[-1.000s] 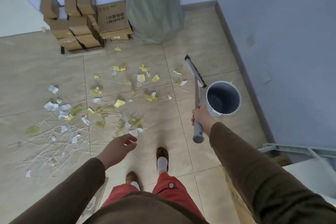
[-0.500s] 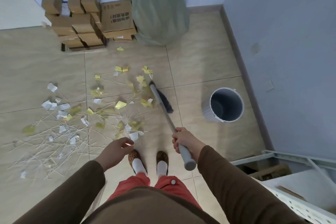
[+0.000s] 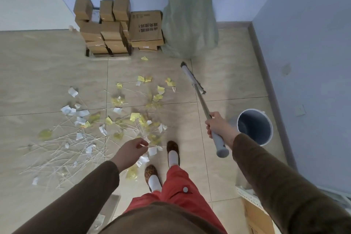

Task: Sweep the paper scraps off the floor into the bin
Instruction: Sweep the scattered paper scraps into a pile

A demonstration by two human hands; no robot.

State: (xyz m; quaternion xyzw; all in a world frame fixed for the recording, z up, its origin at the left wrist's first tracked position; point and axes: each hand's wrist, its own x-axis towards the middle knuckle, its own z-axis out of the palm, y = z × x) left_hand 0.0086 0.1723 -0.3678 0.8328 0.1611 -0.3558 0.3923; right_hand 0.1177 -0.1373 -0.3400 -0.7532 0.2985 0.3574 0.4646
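Note:
Yellow and white paper scraps (image 3: 133, 118) and thin white strips lie scattered over the tiled floor ahead and to my left. My right hand (image 3: 216, 125) grips the grey handle of a broom (image 3: 203, 104). The broom head (image 3: 192, 78) is out in front, just right of the scraps near the green sack. A grey round bin (image 3: 255, 128) stands open on the floor to the right of that hand. My left hand (image 3: 131, 151) hangs over the nearest scraps with loosely curled fingers, holding nothing.
Stacked cardboard boxes (image 3: 115, 28) sit against the far wall, with a tall green sack (image 3: 190, 15) beside them. A blue wall (image 3: 307, 62) runs along the right. A white metal rack and a box (image 3: 254, 213) are at my lower right. My feet (image 3: 163, 163) stand beside the scraps.
The broom head has swung from among the scraps out to the right and forward. My right hand has risen and moved right toward the bin. I have stepped forward.

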